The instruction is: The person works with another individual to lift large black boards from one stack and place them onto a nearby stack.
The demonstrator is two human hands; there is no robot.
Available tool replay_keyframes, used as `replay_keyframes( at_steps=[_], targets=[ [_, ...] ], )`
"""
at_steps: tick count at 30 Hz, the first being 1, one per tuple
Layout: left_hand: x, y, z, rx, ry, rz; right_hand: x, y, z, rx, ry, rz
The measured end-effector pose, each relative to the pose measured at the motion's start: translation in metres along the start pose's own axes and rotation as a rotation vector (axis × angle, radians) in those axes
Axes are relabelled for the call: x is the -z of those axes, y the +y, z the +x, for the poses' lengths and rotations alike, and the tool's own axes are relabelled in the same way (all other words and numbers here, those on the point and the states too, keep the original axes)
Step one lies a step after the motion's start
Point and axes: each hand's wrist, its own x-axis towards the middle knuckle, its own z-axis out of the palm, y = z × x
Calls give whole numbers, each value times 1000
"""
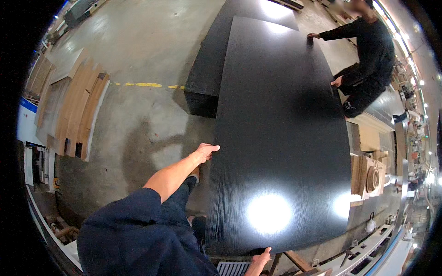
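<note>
A large black wood-grain panel (281,124) stretches away in front of me, its glossy top reflecting bright lamps. My left hand (206,152) is closed on the panel's left edge, thumb on top and fingers out of sight beneath. At the near edge my right hand (261,260) grips the same panel, thumb resting over the rim; its other fingers are mostly hidden. Across from me, a person in dark clothes (373,55) has both hands at the panel's far right edge. Partly under the panel's far left side lies a stack of black boards (202,78).
Brown boards (76,110) are stacked at the left beyond the grey floor, which carries a yellow line (149,84). To the right are wooden pieces with a round cutout (372,178). A pale machine rail (359,257) runs along the lower right.
</note>
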Motion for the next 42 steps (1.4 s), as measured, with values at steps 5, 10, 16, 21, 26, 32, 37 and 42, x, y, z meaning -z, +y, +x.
replay_keyframes(
  at_steps=[5, 10, 16, 21, 26, 32, 37, 42],
  targets=[
    [39, 41, 60, 36, 69, 67, -110, 13, -21, 77, -206, 146],
    [97, 79, 99, 64, 134, 56, -243, 14, -113, -160, -490, 299],
    [170, 108, 127, -115, 526, 893, -400, 50, -172, -279, -969, 382],
    [163, 109, 69, -447, 470, 1321, -440, 3, -202, -260, -894, -73],
    [163, 105, 32, -245, 305, 1586, -421, -123, -67, 30, -581, 199],
    [181, 117, 80, -509, 526, 1547, -499, -258, -78, 241, -414, 36],
    [165, 139, 106, -532, 495, 1561, -527, -291, -70, 360, -416, 30],
    [153, 164, 148, -572, 550, 1527, -554, -322, -77, 674, -704, -100]
  ],
)
